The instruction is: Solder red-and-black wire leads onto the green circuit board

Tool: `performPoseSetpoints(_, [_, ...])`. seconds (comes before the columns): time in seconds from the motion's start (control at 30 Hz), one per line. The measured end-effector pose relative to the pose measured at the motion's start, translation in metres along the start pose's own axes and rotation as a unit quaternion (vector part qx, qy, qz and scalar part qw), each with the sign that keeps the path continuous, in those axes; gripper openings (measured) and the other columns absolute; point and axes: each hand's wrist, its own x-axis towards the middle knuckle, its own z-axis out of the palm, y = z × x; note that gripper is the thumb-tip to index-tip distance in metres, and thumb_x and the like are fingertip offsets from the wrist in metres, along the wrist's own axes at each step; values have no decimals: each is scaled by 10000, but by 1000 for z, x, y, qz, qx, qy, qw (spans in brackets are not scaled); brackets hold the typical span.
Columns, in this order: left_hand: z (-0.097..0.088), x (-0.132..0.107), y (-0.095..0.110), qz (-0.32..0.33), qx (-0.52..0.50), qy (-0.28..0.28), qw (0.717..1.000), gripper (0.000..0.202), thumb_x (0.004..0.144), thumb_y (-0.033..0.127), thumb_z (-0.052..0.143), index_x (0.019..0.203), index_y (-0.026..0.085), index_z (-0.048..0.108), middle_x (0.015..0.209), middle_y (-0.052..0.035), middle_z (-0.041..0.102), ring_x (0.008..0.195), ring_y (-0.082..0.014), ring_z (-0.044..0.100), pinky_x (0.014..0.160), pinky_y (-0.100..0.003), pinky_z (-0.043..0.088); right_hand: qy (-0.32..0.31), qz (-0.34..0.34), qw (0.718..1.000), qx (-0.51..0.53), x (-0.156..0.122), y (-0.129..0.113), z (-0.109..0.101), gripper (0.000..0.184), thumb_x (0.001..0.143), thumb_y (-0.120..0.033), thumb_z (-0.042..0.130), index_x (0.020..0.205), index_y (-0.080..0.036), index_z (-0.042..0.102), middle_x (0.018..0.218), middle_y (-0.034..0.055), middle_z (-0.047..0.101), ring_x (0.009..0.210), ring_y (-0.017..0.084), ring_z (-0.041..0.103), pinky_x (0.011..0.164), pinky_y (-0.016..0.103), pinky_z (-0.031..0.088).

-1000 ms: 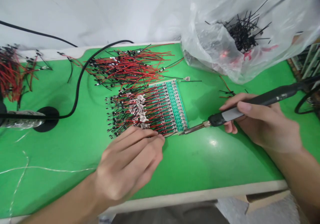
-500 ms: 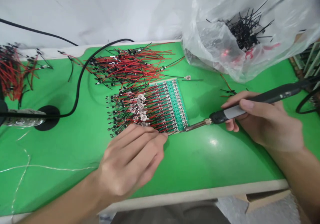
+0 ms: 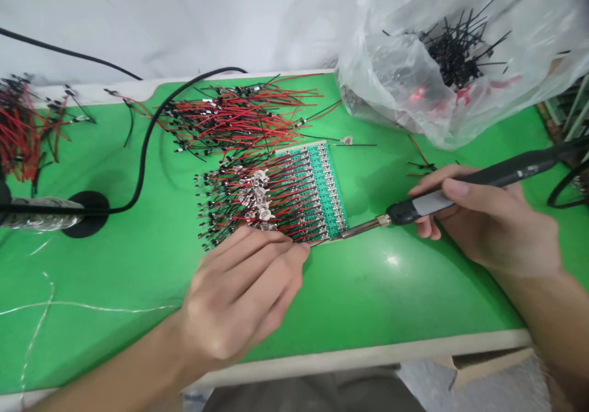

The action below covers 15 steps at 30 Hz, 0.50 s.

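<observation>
A green circuit board [image 3: 330, 182] lies on the mat, with rows of red and black wires [image 3: 288, 200] running off its left side. My right hand [image 3: 497, 228] grips a soldering iron [image 3: 483, 185] like a pen. The iron's tip rests at the board's near right corner. My left hand [image 3: 248, 289] is closed at the board's near edge, thumb and forefinger pinching a thin dark wire [image 3: 319, 242] whose end lies by the iron tip. The rest of that wire is hidden under the fingers. Clear plastic-like pieces [image 3: 261, 197] sit on the wires behind my left hand.
Behind the board is a pile of red and black wires [image 3: 239, 114]; another bundle [image 3: 23, 129] lies far left. A plastic bag [image 3: 391, 86] with black leads stands back right. A black cable [image 3: 150, 136] curves across the mat near a solder spool [image 3: 85, 214]. Thin solder wire [image 3: 92, 306] trails front left.
Hardly anything differs. Both hands hold nearly the same place, with the iron tip still at the board's near corner; the whole view has shifted very slightly.
</observation>
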Motion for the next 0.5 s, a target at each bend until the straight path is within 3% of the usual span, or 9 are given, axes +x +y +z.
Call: performPoseSetpoints(0.5, [-1,0,2,-6,13,1,1000,269,739,47,807,989,72,710,922,-24,758,895,-147,702,856,-292,584,8,14,1000,-1,2,1,1,155,840,-233,682,810,-158,815,568,45,716,434,155,653,375,219,492])
